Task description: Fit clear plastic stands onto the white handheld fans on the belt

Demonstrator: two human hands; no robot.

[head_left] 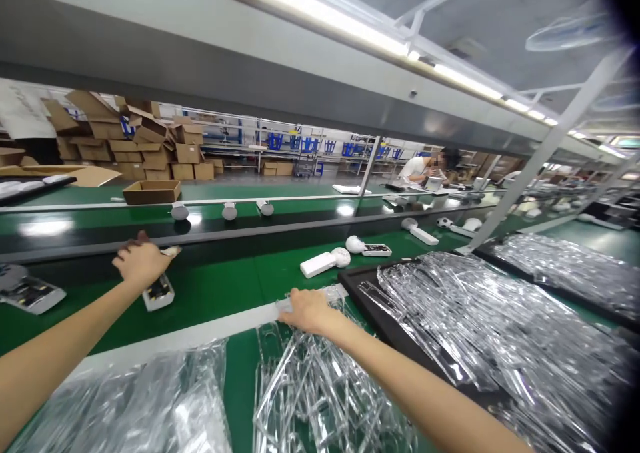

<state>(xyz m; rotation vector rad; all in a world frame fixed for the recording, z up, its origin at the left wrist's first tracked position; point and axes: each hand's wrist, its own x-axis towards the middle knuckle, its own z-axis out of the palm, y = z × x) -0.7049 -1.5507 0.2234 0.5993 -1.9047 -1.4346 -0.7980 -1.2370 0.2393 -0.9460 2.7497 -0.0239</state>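
Observation:
My left hand (143,261) is curled over the upper end of a white handheld device (159,294) on the green belt. Dark inner parts show in the device's handle; the hand hides its other end. A small pale bit juts out by the fingertips, too blurred to name. At the belt's near edge, my right hand (307,310) is closed on a clear plastic piece (284,306), above a loose pile of clear plastic strips (320,380). Another opened device (35,296) lies at the far left, and a white round-headed device (320,264) lies beyond my right hand.
Clear plastic bags (150,400) lie at the front left. A black tray (370,306) heaped with clear plastic parts stands right. More devices (420,232) lie along the belt. Beyond are a raised rail (280,225), a cardboard tray (153,192), stacked boxes and a person (415,168).

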